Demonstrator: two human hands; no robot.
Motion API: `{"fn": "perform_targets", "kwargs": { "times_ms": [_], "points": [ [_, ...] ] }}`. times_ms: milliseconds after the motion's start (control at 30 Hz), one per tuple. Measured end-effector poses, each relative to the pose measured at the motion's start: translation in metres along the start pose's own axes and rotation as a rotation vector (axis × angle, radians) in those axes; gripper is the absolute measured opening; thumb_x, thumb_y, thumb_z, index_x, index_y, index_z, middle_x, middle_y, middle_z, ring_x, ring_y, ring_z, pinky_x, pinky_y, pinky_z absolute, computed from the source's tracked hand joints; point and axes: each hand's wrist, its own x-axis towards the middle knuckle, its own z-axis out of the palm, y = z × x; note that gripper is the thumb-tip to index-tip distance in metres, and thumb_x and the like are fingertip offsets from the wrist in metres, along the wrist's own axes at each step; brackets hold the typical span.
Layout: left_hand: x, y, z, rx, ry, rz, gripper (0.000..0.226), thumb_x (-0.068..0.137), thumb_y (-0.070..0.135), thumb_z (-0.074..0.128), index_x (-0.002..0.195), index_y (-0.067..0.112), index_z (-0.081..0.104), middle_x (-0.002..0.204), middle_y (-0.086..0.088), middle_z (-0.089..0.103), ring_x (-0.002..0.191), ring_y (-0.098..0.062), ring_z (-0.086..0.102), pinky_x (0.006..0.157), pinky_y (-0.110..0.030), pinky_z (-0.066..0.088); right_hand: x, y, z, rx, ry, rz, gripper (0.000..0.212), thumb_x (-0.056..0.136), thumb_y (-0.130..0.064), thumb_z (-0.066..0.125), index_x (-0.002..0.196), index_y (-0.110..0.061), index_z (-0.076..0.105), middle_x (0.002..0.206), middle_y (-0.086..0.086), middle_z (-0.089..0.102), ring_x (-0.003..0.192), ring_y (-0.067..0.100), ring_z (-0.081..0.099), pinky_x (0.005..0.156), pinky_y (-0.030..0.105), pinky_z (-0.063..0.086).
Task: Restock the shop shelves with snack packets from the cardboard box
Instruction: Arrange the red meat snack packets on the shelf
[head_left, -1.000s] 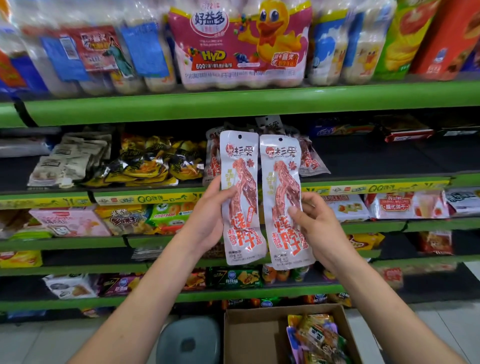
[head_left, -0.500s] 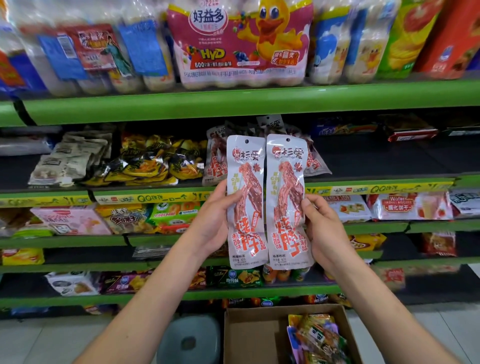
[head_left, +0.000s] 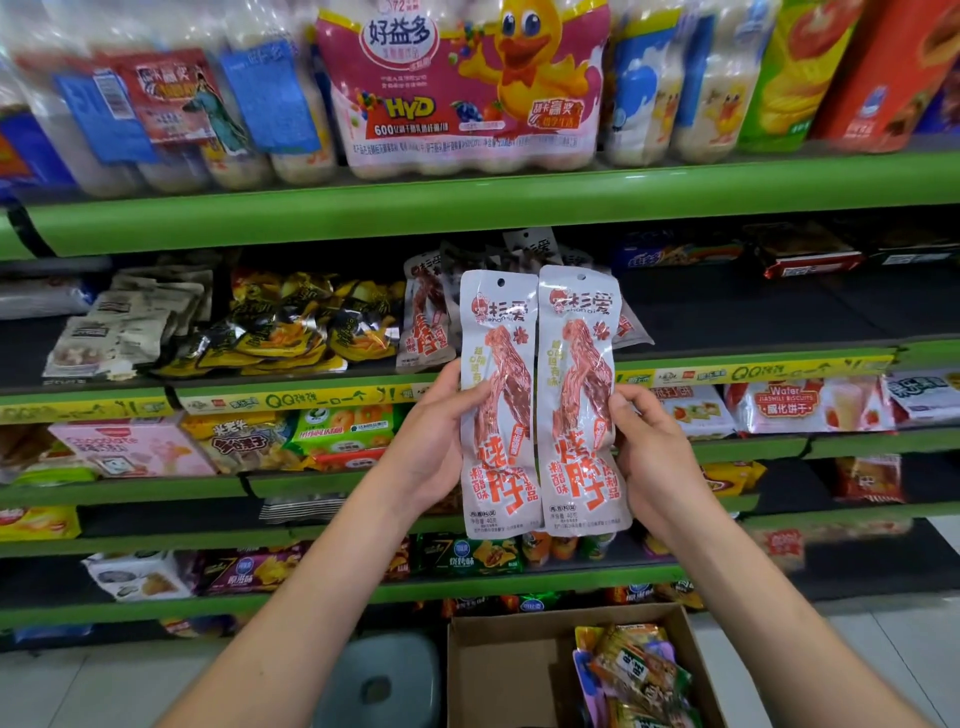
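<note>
Two long white snack packets with red print stand upright side by side in front of the shelves. My left hand (head_left: 434, 441) grips the left packet (head_left: 498, 405) at its left edge. My right hand (head_left: 652, 457) grips the right packet (head_left: 581, 400) at its right edge. The two packets touch along their inner edges. Behind them, on the second shelf (head_left: 753, 371), lie more packets of the same kind (head_left: 426, 317). The open cardboard box (head_left: 504, 670) sits on the floor below, with several colourful snack packets (head_left: 639, 675) in its right half.
Green shelves hold many goods: drink multipacks (head_left: 462, 88) on top, dark yellow packets (head_left: 291, 332) and pale packets (head_left: 124, 322) left on the second shelf, biscuits (head_left: 800, 408) lower right. A grey plastic stool (head_left: 379, 680) stands left of the box. The second shelf's right part (head_left: 753, 312) shows bare dark board.
Both hands have brought the two packets closer together and slightly rightward and up, so they now stand aligned and touching. The view has shifted a little.
</note>
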Motion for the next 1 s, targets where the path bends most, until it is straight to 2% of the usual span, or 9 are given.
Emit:
{"fn": "perform_targets", "kwargs": {
  "times_ms": [233, 567, 767, 1000],
  "points": [
    [0.0008, 0.0010, 0.0026, 0.005, -0.012, 0.009, 0.034, 0.097, 0.012, 0.056, 0.128, 0.024, 0.062, 0.127, -0.009, 0.070, 0.107, -0.022, 0.071, 0.080, -0.036, 0.061, -0.0026, -0.0027, 0.0001, 0.021, -0.001, -0.013, 0.038, 0.105, -0.025, 0.046, 0.077, -0.031, 0.071, 0.088, 0.003, 0.076, 0.069, 0.014, 0.071, 0.055, 0.029, 0.056],
    [0.0021, 0.0009, 0.0024, 0.010, -0.023, 0.013, 0.033, 0.097, 0.013, 0.057, 0.128, 0.025, 0.061, 0.127, -0.009, 0.070, 0.109, -0.024, 0.071, 0.080, -0.035, 0.060, -0.0056, -0.0056, -0.0011, -0.011, 0.027, -0.026, 0.025, 0.105, -0.025, 0.047, 0.090, -0.021, 0.066, 0.092, 0.005, 0.076, 0.074, 0.016, 0.071, 0.059, 0.030, 0.058],
    [0.0027, 0.0022, 0.0033, 0.010, -0.024, 0.017, 0.033, 0.096, 0.014, 0.058, 0.127, 0.025, 0.063, 0.127, -0.010, 0.070, 0.110, -0.024, 0.071, 0.082, -0.037, 0.061, -0.0067, -0.0066, -0.0004, -0.011, 0.026, -0.023, 0.024, 0.105, -0.026, 0.048, 0.090, -0.020, 0.066, 0.091, 0.004, 0.075, 0.072, 0.016, 0.071, 0.058, 0.030, 0.057],
    [0.0032, 0.0051, 0.0060, 0.009, -0.012, 0.011, 0.035, 0.096, 0.014, 0.058, 0.129, 0.023, 0.061, 0.127, -0.011, 0.069, 0.108, -0.024, 0.071, 0.080, -0.037, 0.061, -0.0073, -0.0101, 0.0015, -0.006, 0.022, -0.022, 0.037, 0.105, -0.025, 0.047, 0.078, -0.030, 0.072, 0.091, 0.003, 0.076, 0.072, 0.014, 0.072, 0.057, 0.027, 0.056]
  ]
}}
